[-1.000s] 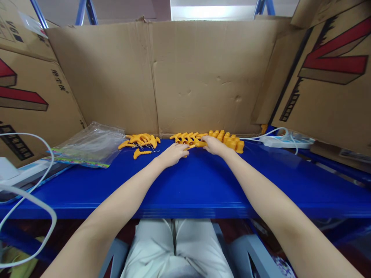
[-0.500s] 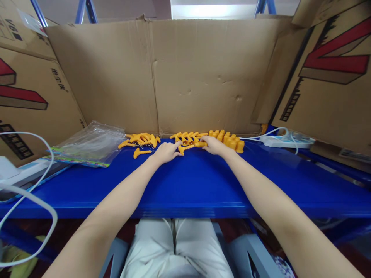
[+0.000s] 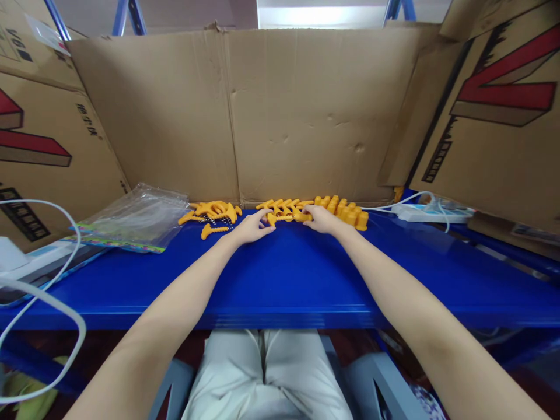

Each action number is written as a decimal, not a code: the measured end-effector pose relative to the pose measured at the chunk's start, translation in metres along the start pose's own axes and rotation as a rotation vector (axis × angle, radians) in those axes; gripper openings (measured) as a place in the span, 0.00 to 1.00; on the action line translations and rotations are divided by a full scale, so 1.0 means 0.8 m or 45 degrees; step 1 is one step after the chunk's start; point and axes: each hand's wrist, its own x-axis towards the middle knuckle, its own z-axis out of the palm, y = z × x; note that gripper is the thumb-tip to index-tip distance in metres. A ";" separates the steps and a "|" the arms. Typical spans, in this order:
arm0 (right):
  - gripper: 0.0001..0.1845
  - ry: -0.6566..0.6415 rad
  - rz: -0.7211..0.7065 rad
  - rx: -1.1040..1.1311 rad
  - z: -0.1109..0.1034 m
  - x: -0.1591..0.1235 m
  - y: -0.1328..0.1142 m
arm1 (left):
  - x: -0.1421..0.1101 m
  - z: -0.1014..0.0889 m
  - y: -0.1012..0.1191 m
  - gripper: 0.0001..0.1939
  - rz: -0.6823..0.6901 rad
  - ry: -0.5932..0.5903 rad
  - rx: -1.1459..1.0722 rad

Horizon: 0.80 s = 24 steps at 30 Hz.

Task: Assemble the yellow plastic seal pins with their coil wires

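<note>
On the blue table (image 3: 280, 274), a row of small orange plastic parts (image 3: 284, 209) lies along the far edge. My left hand (image 3: 250, 228) rests on the table with its fingers stretched toward one orange piece at the row's left end. My right hand (image 3: 321, 220) is curled on an orange piece (image 3: 301, 217) at the middle of the row. To the right stands a cluster of orange peg-shaped parts (image 3: 347, 212). Further left lies a pile of orange parts with small chains (image 3: 212, 213).
Clear plastic bags (image 3: 135, 219) lie at the left. Cardboard walls (image 3: 306, 111) enclose the table on three sides. A white power strip with cable (image 3: 422, 211) sits at the right rear. White cables (image 3: 39, 303) loop at the left edge.
My left hand has slid a little leftward and back off the row of orange parts. My right hand has stayed in place.
</note>
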 end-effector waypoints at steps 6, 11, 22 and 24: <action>0.11 -0.040 -0.068 -0.027 -0.001 -0.003 -0.020 | -0.001 -0.001 -0.001 0.35 -0.130 0.066 0.021; 0.11 -0.019 -0.128 -0.047 0.002 -0.003 -0.029 | -0.001 -0.003 -0.001 0.31 -0.192 0.097 0.037; 0.13 0.000 -0.230 0.038 0.008 -0.001 -0.038 | -0.002 -0.007 0.005 0.22 -0.171 0.050 0.166; 0.13 0.037 -0.224 0.075 0.010 0.001 -0.037 | -0.002 -0.007 0.004 0.19 -0.193 0.021 0.198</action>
